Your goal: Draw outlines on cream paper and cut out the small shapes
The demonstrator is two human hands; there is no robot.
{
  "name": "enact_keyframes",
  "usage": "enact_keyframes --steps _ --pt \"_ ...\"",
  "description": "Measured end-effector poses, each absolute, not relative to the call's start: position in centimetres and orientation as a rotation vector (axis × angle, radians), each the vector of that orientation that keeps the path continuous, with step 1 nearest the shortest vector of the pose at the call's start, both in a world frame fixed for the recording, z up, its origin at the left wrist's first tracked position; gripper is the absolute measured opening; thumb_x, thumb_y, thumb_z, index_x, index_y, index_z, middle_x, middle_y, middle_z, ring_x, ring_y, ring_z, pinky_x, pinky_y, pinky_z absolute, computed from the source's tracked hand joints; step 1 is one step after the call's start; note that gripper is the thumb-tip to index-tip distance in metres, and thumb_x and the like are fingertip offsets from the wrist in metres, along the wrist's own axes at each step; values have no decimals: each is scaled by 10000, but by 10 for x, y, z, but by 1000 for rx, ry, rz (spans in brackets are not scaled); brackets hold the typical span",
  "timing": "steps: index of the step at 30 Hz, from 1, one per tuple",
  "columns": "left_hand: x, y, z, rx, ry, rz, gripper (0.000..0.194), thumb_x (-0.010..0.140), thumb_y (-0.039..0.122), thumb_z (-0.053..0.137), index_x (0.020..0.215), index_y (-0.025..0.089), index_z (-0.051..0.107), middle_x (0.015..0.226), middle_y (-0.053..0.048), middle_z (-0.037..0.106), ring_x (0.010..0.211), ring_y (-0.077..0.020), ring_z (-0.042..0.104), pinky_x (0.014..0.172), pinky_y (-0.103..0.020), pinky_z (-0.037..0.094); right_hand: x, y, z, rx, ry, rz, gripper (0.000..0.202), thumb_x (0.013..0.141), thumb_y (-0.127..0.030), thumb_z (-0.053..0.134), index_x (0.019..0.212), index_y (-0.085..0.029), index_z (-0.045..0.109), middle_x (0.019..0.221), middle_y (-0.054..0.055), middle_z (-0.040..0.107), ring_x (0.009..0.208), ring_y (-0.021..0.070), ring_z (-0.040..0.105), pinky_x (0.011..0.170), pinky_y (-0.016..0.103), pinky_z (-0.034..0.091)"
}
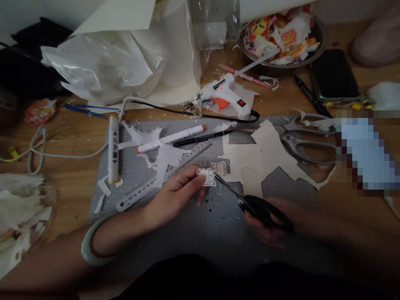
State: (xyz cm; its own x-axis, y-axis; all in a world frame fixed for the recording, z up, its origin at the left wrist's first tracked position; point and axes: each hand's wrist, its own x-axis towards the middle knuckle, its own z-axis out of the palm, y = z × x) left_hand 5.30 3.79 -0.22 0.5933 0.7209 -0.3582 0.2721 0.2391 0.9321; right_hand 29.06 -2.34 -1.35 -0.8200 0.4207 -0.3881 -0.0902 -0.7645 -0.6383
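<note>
Between the thumb and fingers of my left hand (184,185) is a small white paper piece (206,177) with black scalloped lines drawn on it. My right hand (265,223) has its fingers through the handles of black-handled scissors (259,208). The scissor blades point up and left, their tips at the right edge of the paper piece. Just behind it lies a similar paper cutout (220,168) with a scalloped outline. Tiny paper scraps are scattered on the grey cutting mat (231,241) below my hands.
A metal ruler (137,192), an orange-tipped marker (171,138) and cut paper (246,156) lie on the mat. Behind them rests a white glue gun (225,93) with its red light lit. Large grey scissors (300,146) and a phone (335,75) are at the right.
</note>
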Motion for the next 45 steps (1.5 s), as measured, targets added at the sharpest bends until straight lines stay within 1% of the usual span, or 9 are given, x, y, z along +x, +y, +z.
enact_keyframes --steps 6,13,15,20,25,31,35,41,45 --pt "53 38 -2 1378 923 378 305 937 288 381 670 186 488 571 29 513 590 -116 487 633 -238 416 290 -23 -13 -743 -888 2634 527 765 -689 563 728 -177 445 525 -89 358 447 63 362 435 194 291" --pt "53 38 -2 1318 896 308 231 900 261 457 709 158 537 624 34 550 553 -89 521 575 -200 427 292 -24 -15 -852 -1006 2644 470 801 -626 562 776 -164 482 604 -51 461 491 62 421 455 175 335" --pt "53 37 -3 1322 897 297 228 896 266 470 716 151 552 650 23 567 564 -89 532 582 -199 433 292 -23 -13 -867 -1001 2644 474 784 -630 578 777 -167 476 600 -56 453 489 59 413 457 174 328" --pt "52 37 -4 1352 894 282 227 893 257 469 719 148 566 633 25 558 567 -91 532 577 -192 439 291 -21 -9 -880 -1040 2625 402 846 -560 526 779 -168 474 595 -52 448 490 66 403 449 183 301" --pt "52 37 -3 1385 865 273 226 889 244 458 717 150 570 608 32 547 561 -92 530 569 -190 438 291 -21 -9 -886 -1021 2628 539 761 -701 549 778 -169 465 598 -57 440 488 65 397 462 195 302" --pt "53 37 -3 1398 895 292 232 903 252 446 737 145 568 657 22 573 577 -88 545 585 -191 447 291 -21 -9 -899 -1013 2638 545 757 -710 547 790 -171 473 591 -59 450 491 68 404 465 192 317" --pt "52 37 -4 1449 894 276 247 912 254 437 735 145 571 640 22 567 591 -94 549 591 -193 445 290 -21 -8 -899 -1018 2631 467 809 -636 530 778 -175 471 586 -62 443 489 67 403 472 194 325" --pt "52 38 -4 1456 870 266 235 910 242 432 730 157 558 633 29 558 585 -95 542 582 -190 439 291 -21 -6 -900 -1039 2642 360 827 -515 565 776 -172 470 593 -63 450 504 64 400 485 196 317" --pt "52 38 -4 1459 870 255 230 910 244 436 733 159 557 632 31 553 589 -97 541 585 -190 439 291 -20 -4 -918 -1081 2628 384 859 -543 523 772 -174 462 604 -59 450 515 67 387 489 202 310"
